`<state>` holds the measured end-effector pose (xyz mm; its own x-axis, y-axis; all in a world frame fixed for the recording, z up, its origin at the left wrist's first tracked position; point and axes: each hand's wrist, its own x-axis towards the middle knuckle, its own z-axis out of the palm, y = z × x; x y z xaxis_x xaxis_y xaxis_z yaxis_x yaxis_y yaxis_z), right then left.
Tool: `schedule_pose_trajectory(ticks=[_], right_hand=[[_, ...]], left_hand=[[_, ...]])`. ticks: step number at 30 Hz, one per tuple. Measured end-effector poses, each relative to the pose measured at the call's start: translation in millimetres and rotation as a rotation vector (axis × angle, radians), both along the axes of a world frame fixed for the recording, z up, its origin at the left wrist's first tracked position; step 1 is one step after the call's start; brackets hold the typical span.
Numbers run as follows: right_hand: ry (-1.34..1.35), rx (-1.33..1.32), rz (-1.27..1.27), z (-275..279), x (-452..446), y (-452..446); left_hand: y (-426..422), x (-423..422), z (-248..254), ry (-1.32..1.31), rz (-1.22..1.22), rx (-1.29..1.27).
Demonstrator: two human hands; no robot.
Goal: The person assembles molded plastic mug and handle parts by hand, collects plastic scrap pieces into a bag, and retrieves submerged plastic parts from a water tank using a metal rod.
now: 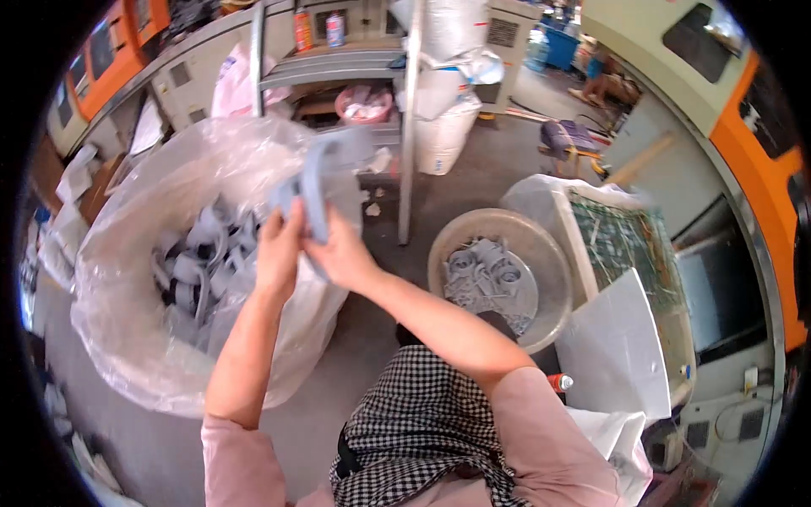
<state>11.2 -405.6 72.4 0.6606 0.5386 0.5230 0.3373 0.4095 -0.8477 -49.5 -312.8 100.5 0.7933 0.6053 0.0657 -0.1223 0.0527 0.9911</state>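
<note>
A curved grey plastic part [316,190], blurred by motion, is held up at the right rim of a large clear plastic bag [118,296]. My left hand [280,252] is closed on its lower left side. My right hand [341,253] grips the lower right side, close beside the left. Inside the bag lie several similar grey plastic parts [198,275]. To the right, a round tub [553,253] holds more grey pieces [488,270] and small scraps.
A metal step stand [329,66] with two spray cans rises ahead, near stacked white sacks [448,127]. At the right, a crate [583,253] with green netting stands behind a white board [621,342]. Machines with orange panels [764,211] line the sides.
</note>
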Motion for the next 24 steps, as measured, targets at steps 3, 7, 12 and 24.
schedule_pose_trajectory(ticks=[3,7,12,24], right_hand=[[-0.008,-0.103,0.083,14.9,-3.6,-12.5],[-0.177,-0.095,-0.05,14.7,-3.6,-21.6],[0.118,-0.157,0.104,11.0,-9.8,-30.1],[0.093,-0.245,0.132,7.7,-10.7,-35.4]], left_hand=[[4.4,3.9,-0.9,-0.113,0.008,-0.173],[24.6,-0.5,-6.0,-0.204,0.232,0.015],[34.7,-14.5,11.9,-0.178,0.514,-0.067],[49.5,-16.6,5.1,-0.248,0.518,-0.054]])
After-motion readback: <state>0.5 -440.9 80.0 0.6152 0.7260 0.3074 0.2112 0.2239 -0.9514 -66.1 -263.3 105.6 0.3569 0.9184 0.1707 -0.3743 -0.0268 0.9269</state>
